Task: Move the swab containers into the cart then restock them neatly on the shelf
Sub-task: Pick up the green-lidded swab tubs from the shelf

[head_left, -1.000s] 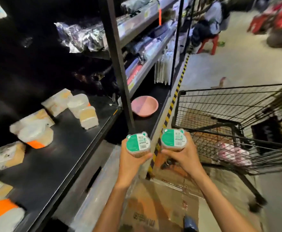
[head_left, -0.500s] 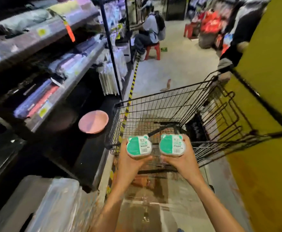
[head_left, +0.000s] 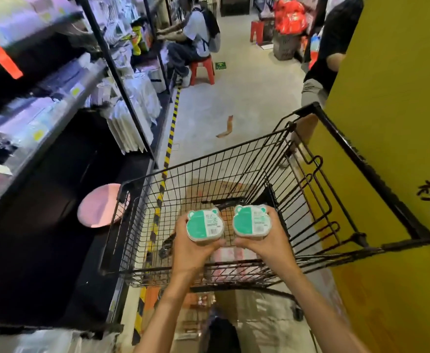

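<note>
Your two hands sit side by side over the near half of the cart (head_left: 234, 159), each holding one swab container from below. Your left hand (head_left: 192, 247) has its grip curled round the left swab container (head_left: 205, 226), thumb across the near wall, and your right hand (head_left: 266, 244) cups the right swab container (head_left: 252, 220) the same way. Both tubs ride upright, green lids facing you, nearly touching each other. What matters for the drop is plain: the basket floor lies straight below both grips, just beyond the near rim, so neither hand has an edge over the other and the likely move is simply downward. The tubs are squat, with no real long axis, so keeping the lids level should be enough. In the cart you can make out something pink and white low at the near end, under your wrists, though I cannot tell what it is. A pink bowl (head_left: 99, 206) sits on the dark shelf (head_left: 55, 200) to the left, just beside the cart's left wall.
</note>
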`<act>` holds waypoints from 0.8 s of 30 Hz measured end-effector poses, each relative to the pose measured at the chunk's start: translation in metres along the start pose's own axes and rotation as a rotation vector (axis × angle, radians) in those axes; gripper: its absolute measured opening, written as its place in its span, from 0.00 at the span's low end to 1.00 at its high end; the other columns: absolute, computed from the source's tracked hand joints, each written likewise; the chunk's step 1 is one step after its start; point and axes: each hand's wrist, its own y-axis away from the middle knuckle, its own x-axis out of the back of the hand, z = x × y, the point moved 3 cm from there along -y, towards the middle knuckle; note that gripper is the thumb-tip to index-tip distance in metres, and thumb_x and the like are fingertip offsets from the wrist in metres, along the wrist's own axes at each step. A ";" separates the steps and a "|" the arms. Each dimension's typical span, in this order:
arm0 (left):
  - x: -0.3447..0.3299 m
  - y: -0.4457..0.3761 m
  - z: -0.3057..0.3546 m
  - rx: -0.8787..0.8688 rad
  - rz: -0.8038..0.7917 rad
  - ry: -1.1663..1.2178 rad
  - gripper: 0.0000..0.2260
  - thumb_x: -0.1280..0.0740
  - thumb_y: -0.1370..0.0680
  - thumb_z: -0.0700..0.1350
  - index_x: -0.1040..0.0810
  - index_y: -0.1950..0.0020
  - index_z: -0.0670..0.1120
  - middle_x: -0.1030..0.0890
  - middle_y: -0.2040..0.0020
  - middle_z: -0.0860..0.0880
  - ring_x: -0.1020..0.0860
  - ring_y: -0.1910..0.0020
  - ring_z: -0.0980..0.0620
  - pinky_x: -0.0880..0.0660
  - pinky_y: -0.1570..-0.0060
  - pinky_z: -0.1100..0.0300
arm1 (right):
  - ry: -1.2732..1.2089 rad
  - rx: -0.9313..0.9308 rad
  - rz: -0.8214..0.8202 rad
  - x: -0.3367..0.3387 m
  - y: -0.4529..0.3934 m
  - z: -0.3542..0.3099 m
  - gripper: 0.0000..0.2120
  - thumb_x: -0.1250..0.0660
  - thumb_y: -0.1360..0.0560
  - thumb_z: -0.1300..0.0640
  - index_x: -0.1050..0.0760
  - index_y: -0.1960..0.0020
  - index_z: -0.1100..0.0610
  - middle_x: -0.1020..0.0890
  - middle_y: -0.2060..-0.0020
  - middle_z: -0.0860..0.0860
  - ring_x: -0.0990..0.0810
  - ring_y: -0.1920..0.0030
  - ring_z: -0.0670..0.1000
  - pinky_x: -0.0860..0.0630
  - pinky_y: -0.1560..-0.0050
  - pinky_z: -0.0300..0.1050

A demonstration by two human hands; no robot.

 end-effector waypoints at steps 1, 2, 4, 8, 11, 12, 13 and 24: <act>-0.006 -0.014 -0.005 0.008 -0.006 -0.007 0.35 0.19 0.41 0.34 0.33 0.40 0.46 0.23 0.48 0.55 0.22 0.50 0.66 0.29 0.54 0.79 | 0.007 -0.014 0.004 0.000 -0.013 0.004 0.37 0.19 0.41 0.65 0.34 0.43 0.42 0.19 0.50 0.37 0.22 0.47 0.34 0.26 0.53 0.26; -0.011 -0.028 -0.010 0.017 -0.018 -0.018 0.35 0.19 0.41 0.35 0.33 0.40 0.49 0.23 0.49 0.56 0.23 0.50 0.65 0.29 0.54 0.79 | 0.015 -0.025 0.009 0.000 -0.026 0.007 0.37 0.19 0.41 0.64 0.34 0.43 0.42 0.19 0.49 0.39 0.22 0.46 0.34 0.26 0.52 0.26; -0.022 -0.055 -0.024 0.040 -0.051 -0.023 0.36 0.19 0.41 0.35 0.33 0.41 0.53 0.21 0.50 0.57 0.22 0.50 0.67 0.29 0.55 0.80 | 0.028 -0.044 0.027 -0.001 -0.051 0.014 0.37 0.18 0.41 0.63 0.34 0.42 0.42 0.21 0.47 0.41 0.22 0.45 0.35 0.26 0.51 0.27; -0.042 -0.110 -0.050 0.086 -0.117 -0.083 0.36 0.20 0.40 0.36 0.32 0.39 0.52 0.22 0.52 0.60 0.26 0.50 0.75 0.30 0.59 0.81 | 0.048 -0.118 0.070 0.001 -0.099 0.037 0.38 0.19 0.41 0.63 0.35 0.39 0.44 0.22 0.46 0.41 0.23 0.43 0.37 0.24 0.50 0.29; -0.052 -0.146 -0.068 0.128 -0.140 -0.122 0.37 0.19 0.41 0.40 0.32 0.37 0.49 0.24 0.51 0.61 0.26 0.50 0.75 0.30 0.58 0.81 | 0.072 -0.162 0.086 -0.001 -0.135 0.055 0.39 0.19 0.40 0.61 0.36 0.37 0.45 0.23 0.47 0.40 0.24 0.44 0.36 0.25 0.51 0.29; -0.055 -0.155 -0.075 0.153 -0.154 -0.129 0.37 0.18 0.41 0.41 0.32 0.36 0.48 0.23 0.50 0.60 0.25 0.50 0.72 0.28 0.57 0.79 | 0.062 -0.189 0.084 -0.003 -0.146 0.062 0.39 0.19 0.39 0.61 0.36 0.36 0.46 0.23 0.46 0.40 0.24 0.45 0.37 0.25 0.50 0.31; -0.058 -0.164 -0.082 0.176 -0.166 -0.133 0.38 0.18 0.41 0.42 0.32 0.35 0.47 0.23 0.48 0.59 0.24 0.49 0.70 0.27 0.56 0.78 | 0.052 -0.215 0.082 -0.005 -0.156 0.070 0.39 0.20 0.39 0.61 0.36 0.35 0.47 0.23 0.46 0.41 0.23 0.45 0.38 0.25 0.49 0.32; -0.095 -0.237 -0.173 0.330 -0.104 -0.201 0.43 0.19 0.40 0.44 0.34 0.29 0.44 0.26 0.36 0.46 0.27 0.36 0.48 0.27 0.37 0.47 | 0.184 -0.311 0.073 -0.024 -0.249 0.178 0.44 0.19 0.38 0.58 0.37 0.27 0.56 0.36 0.33 0.53 0.37 0.31 0.51 0.33 0.30 0.52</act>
